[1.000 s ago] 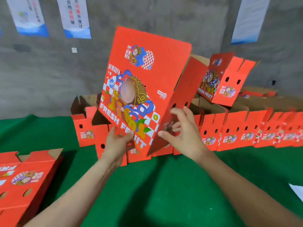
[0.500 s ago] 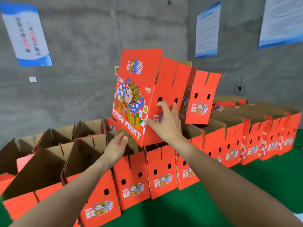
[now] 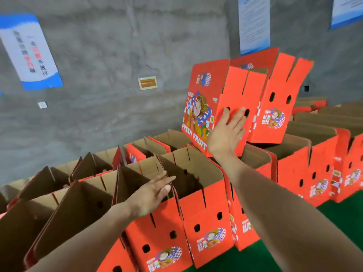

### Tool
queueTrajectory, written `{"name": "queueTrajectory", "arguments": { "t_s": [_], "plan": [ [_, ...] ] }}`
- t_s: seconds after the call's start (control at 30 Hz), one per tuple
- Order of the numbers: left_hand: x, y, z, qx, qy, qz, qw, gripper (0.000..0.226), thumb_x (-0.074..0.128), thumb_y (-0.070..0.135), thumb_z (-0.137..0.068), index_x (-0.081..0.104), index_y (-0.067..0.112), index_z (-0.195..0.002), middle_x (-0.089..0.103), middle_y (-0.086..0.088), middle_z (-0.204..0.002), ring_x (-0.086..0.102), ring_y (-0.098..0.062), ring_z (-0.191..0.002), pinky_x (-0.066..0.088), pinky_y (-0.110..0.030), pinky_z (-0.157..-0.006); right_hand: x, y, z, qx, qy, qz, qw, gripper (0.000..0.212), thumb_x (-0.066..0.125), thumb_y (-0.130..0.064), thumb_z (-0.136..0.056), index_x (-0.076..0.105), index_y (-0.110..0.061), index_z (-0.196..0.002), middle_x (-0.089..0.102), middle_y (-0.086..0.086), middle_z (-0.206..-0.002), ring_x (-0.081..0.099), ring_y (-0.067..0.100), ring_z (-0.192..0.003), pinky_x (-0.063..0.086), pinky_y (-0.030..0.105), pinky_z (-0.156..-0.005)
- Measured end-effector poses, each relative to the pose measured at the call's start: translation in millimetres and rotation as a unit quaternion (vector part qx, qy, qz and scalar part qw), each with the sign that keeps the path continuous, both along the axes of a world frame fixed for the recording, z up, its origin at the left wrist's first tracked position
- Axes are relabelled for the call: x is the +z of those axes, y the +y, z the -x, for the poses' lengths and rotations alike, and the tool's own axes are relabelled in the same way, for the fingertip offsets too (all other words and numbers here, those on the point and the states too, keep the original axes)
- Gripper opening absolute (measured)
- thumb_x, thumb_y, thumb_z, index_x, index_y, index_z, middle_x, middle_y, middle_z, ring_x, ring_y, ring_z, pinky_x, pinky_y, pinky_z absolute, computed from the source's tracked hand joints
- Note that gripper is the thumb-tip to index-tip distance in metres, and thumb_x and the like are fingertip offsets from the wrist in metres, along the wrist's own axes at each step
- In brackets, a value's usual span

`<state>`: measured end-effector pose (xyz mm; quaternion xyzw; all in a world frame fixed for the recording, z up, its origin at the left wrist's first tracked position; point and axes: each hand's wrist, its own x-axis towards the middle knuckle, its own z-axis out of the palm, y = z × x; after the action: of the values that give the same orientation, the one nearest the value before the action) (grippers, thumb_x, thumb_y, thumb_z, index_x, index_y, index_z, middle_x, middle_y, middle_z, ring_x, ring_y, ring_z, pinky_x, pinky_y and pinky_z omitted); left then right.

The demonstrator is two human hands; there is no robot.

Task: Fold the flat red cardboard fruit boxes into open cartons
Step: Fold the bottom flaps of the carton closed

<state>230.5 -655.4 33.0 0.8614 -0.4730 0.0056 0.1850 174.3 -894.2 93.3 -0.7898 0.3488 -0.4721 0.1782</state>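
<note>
A folded red fruit carton (image 3: 206, 107) with a cartoon print and "FRESH FRUIT" lettering sits tilted on top of the rows of open cartons, next to another raised carton (image 3: 279, 103). My right hand (image 3: 227, 130) lies flat against its holed side panel, fingers straight and spread. My left hand (image 3: 151, 195) hovers lower with relaxed, extended fingers above the rim of an open carton (image 3: 206, 218) in the front row, holding nothing.
Rows of open red cartons with brown insides (image 3: 68, 203) stretch left and right (image 3: 318, 173) across the green surface (image 3: 343, 218). A grey concrete wall (image 3: 117, 55) with posted notices (image 3: 31, 54) stands behind.
The carton moved up and to the right onto the stacked rows. My left hand let go of it and dropped lower. My right hand went from gripping the carton's side to resting flat against it.
</note>
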Motion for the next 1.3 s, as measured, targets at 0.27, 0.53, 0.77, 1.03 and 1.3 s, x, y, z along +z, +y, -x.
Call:
{"name": "queueTrajectory", "arguments": {
  "t_s": [0.27,0.53,0.77,1.03,1.3],
  "plan": [
    [-4,-3,0,0.040,0.002,-0.009,0.999,0.038,0.032,0.033,-0.102,0.040,0.034,-0.140,0.017,0.006,-0.158,0.018,-0.015,-0.145,0.016,-0.032,-0.118,-18,8,-11,0.077,0.383,0.189,0.901,0.045,0.046,-0.024,-0.090,0.049,-0.014,-0.134,-0.004,0.014,-0.160,-0.026,0.032,-0.143,-0.010,0.062,-0.111],
    [11,11,28,0.115,-0.006,-0.115,0.987,0.048,0.025,0.041,-0.102,0.015,0.042,-0.149,0.009,0.010,-0.160,0.013,-0.019,-0.147,0.016,-0.051,-0.116,6,64,15,0.245,0.265,0.170,0.917,0.035,0.048,-0.027,-0.096,0.056,-0.021,-0.129,0.038,0.008,-0.148,0.022,0.025,-0.143,-0.001,0.046,-0.117],
    [35,129,93,0.159,-0.045,0.201,0.966,0.033,0.050,0.019,-0.097,0.060,0.010,-0.127,0.059,-0.002,-0.132,0.051,-0.014,-0.125,0.034,-0.017,-0.103,30,177,64,0.364,0.142,0.210,0.896,0.021,0.049,-0.019,-0.094,0.069,-0.015,-0.095,0.069,0.007,-0.101,0.060,0.030,-0.100,0.047,0.039,-0.082],
    [-51,424,180,0.458,-0.057,0.318,0.828,0.025,0.060,0.005,-0.090,0.064,0.003,-0.115,0.065,-0.008,-0.115,0.061,-0.024,-0.106,0.043,-0.028,-0.092,-24,373,99,0.540,0.124,0.256,0.792,0.017,0.059,-0.014,-0.091,0.069,-0.009,-0.103,0.069,0.011,-0.100,0.062,0.032,-0.099,0.047,0.041,-0.087],
    [-145,685,215,0.700,0.093,0.036,0.707,0.051,0.051,0.039,-0.094,0.045,0.007,-0.134,0.029,-0.015,-0.152,0.023,-0.030,-0.141,0.022,-0.058,-0.110,-103,549,129,0.602,0.301,0.214,0.708,0.044,0.047,-0.023,-0.098,0.040,-0.023,-0.142,0.039,-0.002,-0.148,0.028,0.014,-0.138,0.011,0.031,-0.117]
  ]
}}
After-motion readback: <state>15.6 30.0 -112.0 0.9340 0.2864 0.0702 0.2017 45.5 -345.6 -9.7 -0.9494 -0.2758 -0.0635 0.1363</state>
